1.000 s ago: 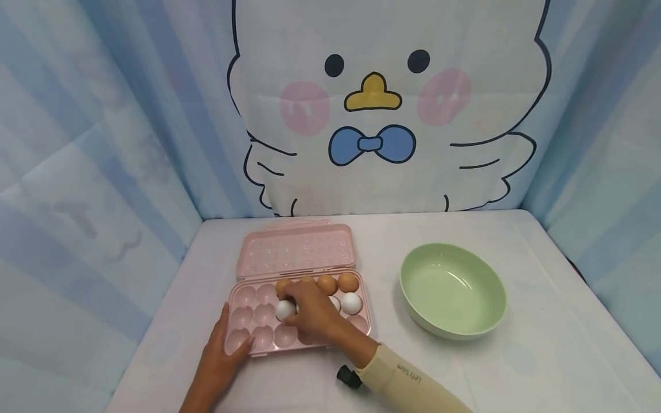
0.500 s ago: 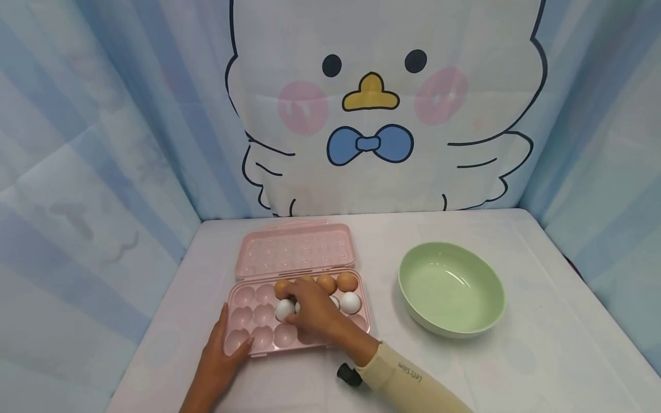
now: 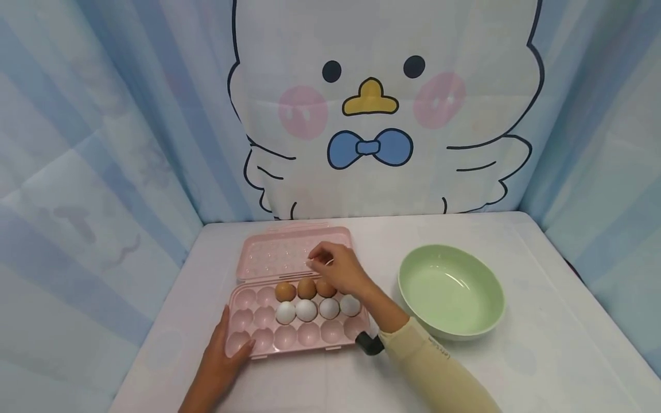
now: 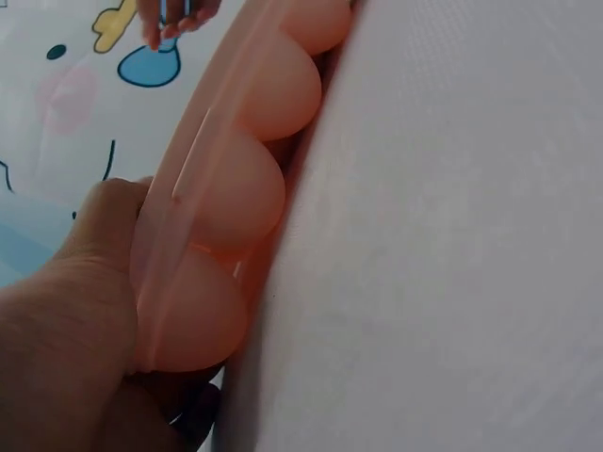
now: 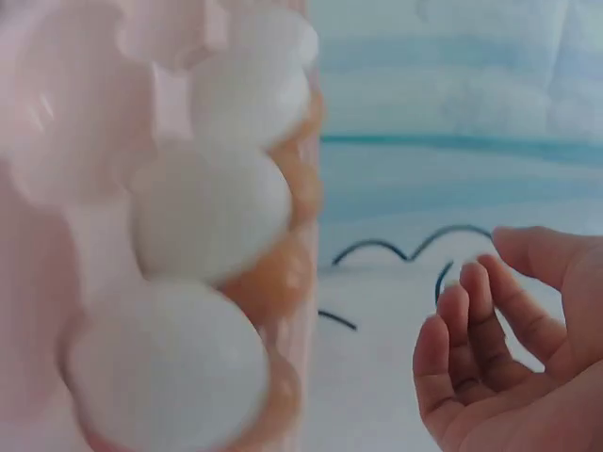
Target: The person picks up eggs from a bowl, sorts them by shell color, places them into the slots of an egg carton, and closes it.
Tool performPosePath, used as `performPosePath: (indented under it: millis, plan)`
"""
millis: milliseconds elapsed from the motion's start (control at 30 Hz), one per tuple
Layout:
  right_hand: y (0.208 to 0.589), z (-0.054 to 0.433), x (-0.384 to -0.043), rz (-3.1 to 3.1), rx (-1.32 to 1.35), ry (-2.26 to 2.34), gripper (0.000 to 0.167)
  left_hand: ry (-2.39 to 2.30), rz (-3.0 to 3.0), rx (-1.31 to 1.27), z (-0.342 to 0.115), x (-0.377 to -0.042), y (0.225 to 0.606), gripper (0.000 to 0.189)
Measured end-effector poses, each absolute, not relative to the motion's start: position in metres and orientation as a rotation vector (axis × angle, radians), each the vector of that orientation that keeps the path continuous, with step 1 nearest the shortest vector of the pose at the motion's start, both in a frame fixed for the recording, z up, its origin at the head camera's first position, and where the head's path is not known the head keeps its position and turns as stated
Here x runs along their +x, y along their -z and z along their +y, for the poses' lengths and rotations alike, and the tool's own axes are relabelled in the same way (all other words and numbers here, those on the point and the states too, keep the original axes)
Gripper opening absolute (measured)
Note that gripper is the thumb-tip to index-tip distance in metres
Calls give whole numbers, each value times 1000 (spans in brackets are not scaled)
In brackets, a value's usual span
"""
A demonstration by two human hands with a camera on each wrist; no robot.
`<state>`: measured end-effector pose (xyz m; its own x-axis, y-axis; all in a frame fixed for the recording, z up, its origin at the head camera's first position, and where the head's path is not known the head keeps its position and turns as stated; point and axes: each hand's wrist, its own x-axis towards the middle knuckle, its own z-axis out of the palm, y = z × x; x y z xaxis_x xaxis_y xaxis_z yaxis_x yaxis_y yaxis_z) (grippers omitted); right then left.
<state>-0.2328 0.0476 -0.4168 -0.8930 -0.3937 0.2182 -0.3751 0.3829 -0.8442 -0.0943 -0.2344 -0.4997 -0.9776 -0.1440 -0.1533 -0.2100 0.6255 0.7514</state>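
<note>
A pink egg carton (image 3: 289, 351) lies with its lid (image 3: 273, 252) folded back. Brown eggs (image 3: 307, 288) sit in its back row and white eggs (image 3: 307, 310) in the middle row. Front-row cups and the two left columns hold no eggs. My left hand (image 3: 219, 361) grips the carton's left end, its thumb (image 4: 113, 202) over the rim in the left wrist view. Above the back row and lid hovers my right hand (image 3: 343, 268), fingers loosely bent with nothing between them. It hides the back right corner of the carton.
A light green bowl (image 3: 451, 287) stands right of the carton, near my right forearm. A black wrist camera (image 3: 369, 344) hangs under my right wrist. Printed curtains (image 3: 372, 189) close off the table's back and sides.
My right hand has let go of the left-hand white egg, which sits in its middle-row cup. It has lifted back and right, over the lid. The left hand has stayed put.
</note>
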Motion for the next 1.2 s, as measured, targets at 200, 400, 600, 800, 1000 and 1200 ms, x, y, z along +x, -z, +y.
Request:
performPosePath:
  millis: [200,400,600,800,1000,1200]
  plan:
    - [408,71,-259,2620,-460,1694,18,-1232,2717,-299,-239,-104,469,98]
    - [418,76,-276,2592,-319,1734,28,-1250,2885,138,-262,-142,435,78]
    - [440,79,-291,2610,-125,1505,42,-1180,2882,464,-282,-210,435,63]
    - [471,84,-303,2489,-40,1465,41,-1186,2604,247,-289,-252,460,66]
    - [485,85,-306,2437,9,1576,37,-1188,2595,54,-295,-259,472,64]
    - [479,88,-307,2605,-82,1548,36,-1346,2607,104,-300,-259,472,66]
